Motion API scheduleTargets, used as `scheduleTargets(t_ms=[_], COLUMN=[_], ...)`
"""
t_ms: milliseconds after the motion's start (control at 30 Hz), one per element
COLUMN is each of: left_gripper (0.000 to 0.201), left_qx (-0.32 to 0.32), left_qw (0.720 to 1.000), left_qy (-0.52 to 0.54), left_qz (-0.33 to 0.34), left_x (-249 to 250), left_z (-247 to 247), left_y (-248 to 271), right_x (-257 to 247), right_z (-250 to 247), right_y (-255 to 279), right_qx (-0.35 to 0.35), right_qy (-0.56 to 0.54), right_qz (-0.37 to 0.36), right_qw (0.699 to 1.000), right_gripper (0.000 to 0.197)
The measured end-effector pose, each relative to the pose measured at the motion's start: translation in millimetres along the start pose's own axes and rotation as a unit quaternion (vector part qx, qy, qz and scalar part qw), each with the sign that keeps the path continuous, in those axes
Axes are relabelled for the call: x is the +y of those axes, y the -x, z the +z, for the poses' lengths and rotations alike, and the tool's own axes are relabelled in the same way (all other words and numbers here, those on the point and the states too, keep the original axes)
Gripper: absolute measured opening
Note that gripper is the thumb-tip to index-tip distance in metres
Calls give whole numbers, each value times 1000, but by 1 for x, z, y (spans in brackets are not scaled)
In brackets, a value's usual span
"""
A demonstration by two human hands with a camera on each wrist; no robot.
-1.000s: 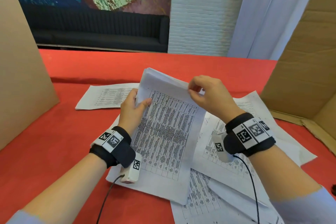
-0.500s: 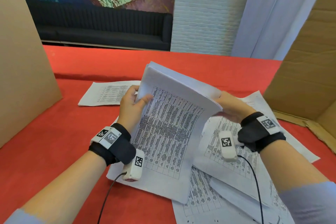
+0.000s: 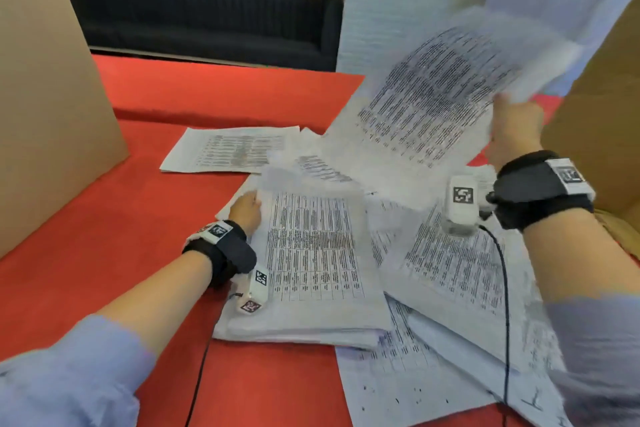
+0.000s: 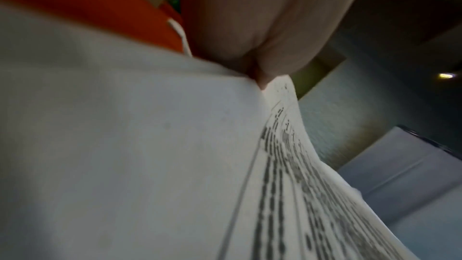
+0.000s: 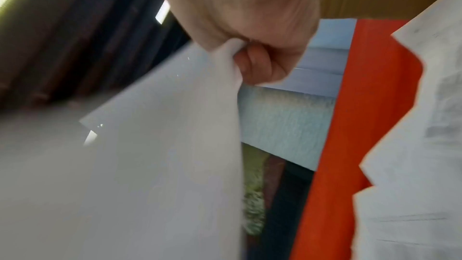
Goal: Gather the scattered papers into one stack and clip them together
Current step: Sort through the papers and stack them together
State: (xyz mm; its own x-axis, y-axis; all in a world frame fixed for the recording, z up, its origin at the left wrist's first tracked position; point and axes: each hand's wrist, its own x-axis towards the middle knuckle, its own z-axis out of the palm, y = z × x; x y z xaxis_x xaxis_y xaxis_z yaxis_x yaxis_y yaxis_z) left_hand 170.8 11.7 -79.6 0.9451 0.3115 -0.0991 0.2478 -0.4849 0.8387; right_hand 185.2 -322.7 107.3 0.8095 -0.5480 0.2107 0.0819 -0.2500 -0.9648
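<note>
Printed paper sheets lie scattered over the red table (image 3: 145,218). A thick paper stack (image 3: 311,260) lies flat in the middle, and my left hand (image 3: 251,206) holds its left edge, the fingers mostly hidden by the paper. In the left wrist view a fingertip of my left hand (image 4: 260,70) is tucked against the stack (image 4: 125,145). My right hand (image 3: 509,114) holds a blurred bundle of raised sheets (image 3: 433,97) high at the right. The right wrist view shows my right hand (image 5: 240,50) pinching the raised sheets (image 5: 175,155) by an edge. No clip is in view.
One loose sheet (image 3: 228,149) lies at the far left, more sheets (image 3: 457,270) at the right and several (image 3: 415,378) near the front edge. Cardboard walls stand at the left (image 3: 52,97) and right (image 3: 609,107). Wrist-camera cables trail over the papers.
My right hand has swung a bundle of sheets up and to the right, away from the stack. My left hand has lowered the rest of the stack flat onto the table.
</note>
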Motion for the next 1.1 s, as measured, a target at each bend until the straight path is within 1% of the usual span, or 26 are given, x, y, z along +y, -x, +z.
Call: scheduleTargets(t_ms=[33,67,133,200,267,333,367,433,500,533,567,600,633,667,700,733,767,800,833,867,933,967,1000,1033,1067,1100], left_gripper=[33,34,37,43,48,52,54,48,37,33,30,29,28,28,28,28,26,24,26,29,27,30,40,53,66,71], left_qx=[-15,-30,-52,-96,-139,-150,-155,-173,-201,-183,-144,-94,-51,-18,10,40,76,113,137,143,146,148,147,135,122,103], left_qw=[1000,999,997,984,952,939,937,937,956,969,979,985,986,982,976,970,962,950,934,917,872,848,830,824,831,846], left_qy=[-4,1,26,134,257,291,295,289,208,167,145,145,159,185,208,220,222,227,242,263,301,315,330,345,352,343], left_qz=[-13,-24,-40,-62,-93,-104,-106,-92,-49,-27,-13,-3,13,32,61,97,141,184,225,262,357,400,424,428,414,396], left_x=[-1,-4,-9,-11,-10,-3,0,6,5,2,1,1,5,11,23,36,52,69,89,107,136,146,149,147,142,133], left_z=[-1,-2,-5,-9,-11,-16,-17,-21,-19,-15,-12,-9,-10,-12,-17,-23,-30,-35,-41,-46,-57,-62,-69,-73,-77,-78], left_y=[0,-3,-5,1,10,20,23,30,32,32,34,35,39,43,48,51,59,65,73,81,93,99,98,92,82,71], right_x=[10,25,58,89,110,122,124,129,135,137,138,139,138,135,128,119,107,90,73,53,17,4,-4,-7,-6,0], right_z=[3,8,22,39,56,72,78,88,94,92,89,84,77,69,61,55,54,54,57,61,65,64,63,61,58,57], right_y=[5,11,30,51,69,83,89,95,94,93,92,91,90,89,89,91,93,97,99,101,102,101,98,95,92,89], right_qx=[-59,-111,-196,-241,-277,-294,-299,-320,-369,-389,-398,-399,-394,-394,-411,-437,-454,-445,-409,-362,-296,-286,-289,-296,-303,-312], right_qy=[29,60,139,189,183,184,188,215,292,326,337,295,212,128,56,8,-30,-65,-100,-135,-192,-203,-202,-184,-162,-147], right_qz=[19,28,18,12,13,1,-5,11,47,62,70,87,122,164,197,198,162,103,44,-12,-105,-137,-161,-172,-174,-167], right_qw=[998,992,971,952,943,938,936,923,881,859,850,864,886,895,888,877,876,887,906,922,930,926,922,921,923,924], right_gripper=[19,26,34,36,31,22,27,48,78,88,94,96,96,94,90,82,71,58,45,37,29,26,26,27,29,30])
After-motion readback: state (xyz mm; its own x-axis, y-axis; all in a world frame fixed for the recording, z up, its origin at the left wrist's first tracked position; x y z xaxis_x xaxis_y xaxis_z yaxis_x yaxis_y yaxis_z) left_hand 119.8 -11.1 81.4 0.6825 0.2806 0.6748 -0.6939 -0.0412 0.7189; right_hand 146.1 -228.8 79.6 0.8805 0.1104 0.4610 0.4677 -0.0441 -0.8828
